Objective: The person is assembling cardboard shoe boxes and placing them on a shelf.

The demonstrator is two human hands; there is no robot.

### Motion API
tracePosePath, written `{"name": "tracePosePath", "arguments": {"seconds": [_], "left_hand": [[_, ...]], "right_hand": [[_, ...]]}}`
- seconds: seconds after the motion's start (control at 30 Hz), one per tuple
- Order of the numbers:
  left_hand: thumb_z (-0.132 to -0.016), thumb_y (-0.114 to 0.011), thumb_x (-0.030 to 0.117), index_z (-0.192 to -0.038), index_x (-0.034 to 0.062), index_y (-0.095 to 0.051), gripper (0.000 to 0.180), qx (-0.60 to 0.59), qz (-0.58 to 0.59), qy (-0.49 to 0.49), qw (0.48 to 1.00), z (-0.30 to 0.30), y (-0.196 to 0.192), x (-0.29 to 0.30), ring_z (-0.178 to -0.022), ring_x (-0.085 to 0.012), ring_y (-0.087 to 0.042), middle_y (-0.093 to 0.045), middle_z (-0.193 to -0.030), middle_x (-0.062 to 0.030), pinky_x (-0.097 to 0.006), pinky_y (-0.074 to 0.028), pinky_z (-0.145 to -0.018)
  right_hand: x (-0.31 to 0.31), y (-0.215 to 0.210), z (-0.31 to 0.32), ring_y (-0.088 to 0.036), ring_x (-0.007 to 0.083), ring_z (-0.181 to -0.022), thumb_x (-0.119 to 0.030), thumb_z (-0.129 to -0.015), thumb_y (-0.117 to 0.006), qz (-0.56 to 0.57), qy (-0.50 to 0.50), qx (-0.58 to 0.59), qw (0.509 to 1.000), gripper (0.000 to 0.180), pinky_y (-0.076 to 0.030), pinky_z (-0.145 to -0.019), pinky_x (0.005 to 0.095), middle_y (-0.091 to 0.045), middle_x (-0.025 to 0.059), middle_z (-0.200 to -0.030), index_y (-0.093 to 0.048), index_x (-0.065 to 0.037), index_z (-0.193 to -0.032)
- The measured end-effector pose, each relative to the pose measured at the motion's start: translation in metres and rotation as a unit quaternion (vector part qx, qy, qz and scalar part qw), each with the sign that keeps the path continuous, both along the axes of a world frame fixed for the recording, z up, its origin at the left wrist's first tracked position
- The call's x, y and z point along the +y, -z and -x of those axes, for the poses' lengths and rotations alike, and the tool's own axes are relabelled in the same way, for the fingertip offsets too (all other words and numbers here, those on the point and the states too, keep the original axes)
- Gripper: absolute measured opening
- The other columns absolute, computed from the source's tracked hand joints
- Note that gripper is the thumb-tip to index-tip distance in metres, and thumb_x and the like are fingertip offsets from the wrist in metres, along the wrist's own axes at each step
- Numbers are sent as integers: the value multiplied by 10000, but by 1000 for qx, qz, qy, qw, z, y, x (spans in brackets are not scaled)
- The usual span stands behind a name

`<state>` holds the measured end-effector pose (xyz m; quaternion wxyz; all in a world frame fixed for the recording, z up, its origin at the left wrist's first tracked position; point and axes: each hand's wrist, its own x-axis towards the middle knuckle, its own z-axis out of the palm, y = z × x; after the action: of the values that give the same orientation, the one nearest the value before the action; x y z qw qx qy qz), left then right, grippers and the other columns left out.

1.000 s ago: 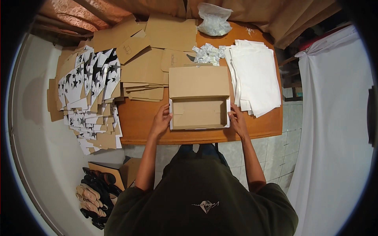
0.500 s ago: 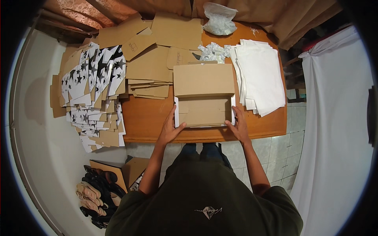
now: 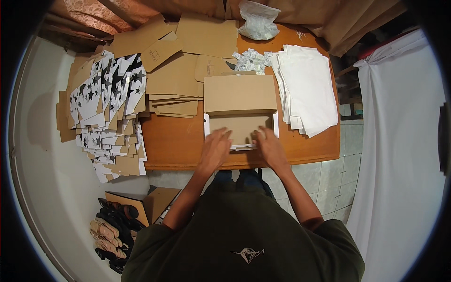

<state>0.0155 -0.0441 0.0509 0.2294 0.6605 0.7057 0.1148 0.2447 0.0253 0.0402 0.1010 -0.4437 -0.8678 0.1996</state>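
While both hands press down at the near edge of the shallow brown cardboard box with white outer walls (image 3: 240,129), the work reads as folding or tucking its front flap, though motion blur hides the exact fold. The left hand (image 3: 217,144) lies flat, fingers spread, on the box's front left part, and the right hand (image 3: 268,142) rests likewise on the front right; neither closes around anything, each hand's grip being open and pressing, so far as the blur lets me tell. The box sits on the orange-brown wooden bench (image 3: 174,143), at its near edge just in front of the person, with its plain brown lid panel (image 3: 240,92) lying open flat behind it. To do this step well, I judge that even pressure from both palms along the crease would keep the front wall square, with the side walls held upright. Inside, the box appears empty, showing only its brown floor. Beside it to the right lies a stack of white paper sheets (image 3: 305,87); behind are flat brown cardboard blanks (image 3: 176,75), crumpled white printed paper wads (image 3: 252,60) and a clear plastic bag (image 3: 257,21) of similar paper.
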Motion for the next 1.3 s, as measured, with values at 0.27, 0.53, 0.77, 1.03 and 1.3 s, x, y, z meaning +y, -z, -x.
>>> {"name": "tracePosePath", "arguments": {"seconds": [0.27, 0.53, 0.77, 1.03, 1.3], "left_hand": [[-1028, -352, 603, -1578, 27, -269, 801, 29, 371, 166, 913, -9, 78, 53, -1546, -307, -196, -147, -1685, -156, -574, -342, -1170], [-1007, -256, 690, -1620, 70, -133, 881, 30, 440, 160, 883, -16, 73, 45, -1577, -230, 0, 83, -1708, -51, -689, -230, -1166], [-1024, -332, 624, -1608, 68, -211, 815, 11, 420, 142, 896, -15, 70, 49, -1573, -261, -71, 8, -1712, -77, -665, -254, -1169], [-990, -484, 585, -1471, 71, -479, 703, -6, 298, 96, 950, -12, 33, 57, -1427, -349, -427, -427, -1559, -179, -522, -394, -1134], [-1022, -470, 540, -1479, 55, -471, 667, -136, 164, 85, 973, 8, 24, 43, -1393, -362, -466, -492, -1486, -237, -488, -406, -1124]], "right_hand": [[22, 64, 38, -451, 462, -1381, -392, -1014, -481, 242, -129, -231, 934, 576, -414, -1111, 548, -337, 304, -1570, -481, 58, -1375], [21, 70, 43, -43, 360, -1566, -564, -1013, -363, 417, -84, -315, 848, 831, -182, -1222, 591, 41, 146, -1701, -139, -34, -1613], [25, 66, 46, -76, 358, -1565, -550, -1027, -348, 410, -76, -313, 853, 788, -244, -1203, 592, 30, 156, -1699, -210, -28, -1601], [24, 42, 40, -585, 412, -1238, -311, -964, -570, 222, -47, -185, 956, 417, -489, -1017, 522, -563, 245, -1384, -579, -37, -1279], [11, -24, 13, -575, 435, -1212, -131, -933, -575, 126, 35, 30, 991, 373, -482, -1015, 487, -595, 281, -1288, -557, -25, -1290]]}}
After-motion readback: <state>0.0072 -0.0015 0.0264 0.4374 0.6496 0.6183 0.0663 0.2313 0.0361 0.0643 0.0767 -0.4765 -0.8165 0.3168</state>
